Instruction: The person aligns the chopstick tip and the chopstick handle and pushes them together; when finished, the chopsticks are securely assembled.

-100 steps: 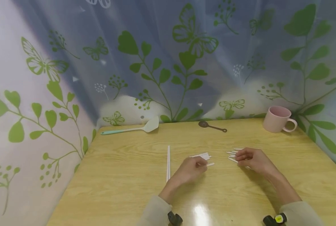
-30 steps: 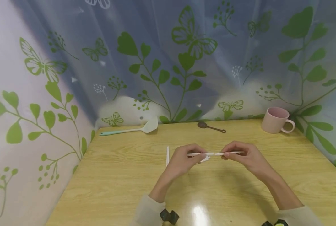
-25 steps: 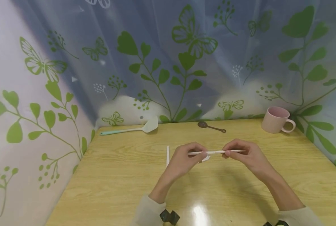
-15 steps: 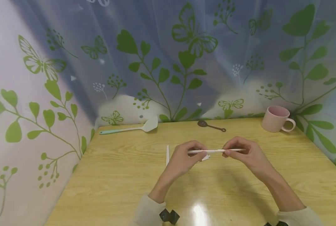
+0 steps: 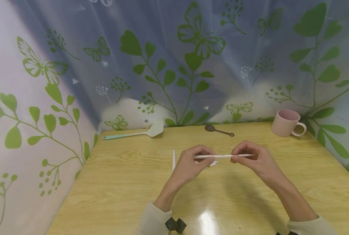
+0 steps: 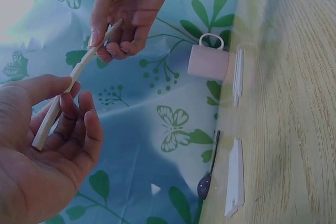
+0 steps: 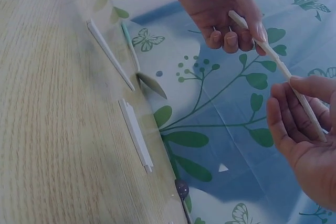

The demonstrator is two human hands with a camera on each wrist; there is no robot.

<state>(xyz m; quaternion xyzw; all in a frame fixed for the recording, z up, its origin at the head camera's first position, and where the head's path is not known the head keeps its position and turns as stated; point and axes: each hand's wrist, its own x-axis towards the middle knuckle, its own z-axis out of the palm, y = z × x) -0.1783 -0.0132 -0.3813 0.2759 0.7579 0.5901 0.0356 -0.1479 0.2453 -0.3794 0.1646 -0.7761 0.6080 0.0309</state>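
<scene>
My left hand (image 5: 193, 163) and right hand (image 5: 258, 160) are raised over the table, facing each other. Between them runs a thin white chopstick (image 5: 222, 156), made of two sections meeting end to end in one straight line. Left thumb and fingers pinch the thicker section (image 6: 50, 119). The tapered section (image 7: 310, 108) is pinched by the right thumb and fingertips. Below the left hand, several white thick sections (image 7: 135, 135) lie side by side, partly hidden in the head view. Several slim white sections (image 6: 239, 77) show on the table in the left wrist view.
Two long white chopsticks (image 5: 174, 159) lie left of the left hand. Along the back edge are a spatula (image 5: 155, 130) with a mint handle, a dark spoon (image 5: 218, 130) and a pink mug (image 5: 284, 123). A patterned curtain (image 5: 168, 58) hangs behind the wooden table (image 5: 127, 182).
My right hand has left the slim sections on the table, lifting one to meet the thick section in my left hand. The small gap between their ends has closed.
</scene>
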